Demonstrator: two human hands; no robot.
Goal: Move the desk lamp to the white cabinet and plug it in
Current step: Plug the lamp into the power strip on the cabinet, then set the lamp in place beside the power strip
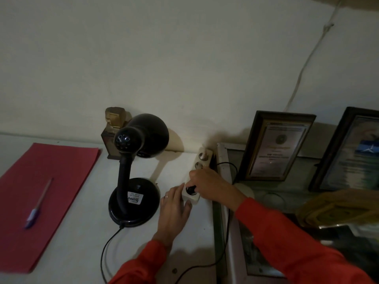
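Observation:
The black desk lamp (134, 173) stands upright on the white cabinet top (78, 232), its shade turned toward the wall. Its black cord (106, 249) runs from the base toward the front edge. A white power strip (202, 160) lies along the cabinet's right edge. My right hand (211, 183) grips the black plug (190, 189) at the strip's nearest socket. My left hand (174, 210) lies flat on the cabinet, fingers pressed against the strip's near end. Both sleeves are red.
A red folder (45, 193) with a blue pen (39, 203) lies at the left. A small brown figure on a box (112, 136) stands behind the lamp. Two framed certificates (274, 148) lean on the wall at the right, above a lower surface.

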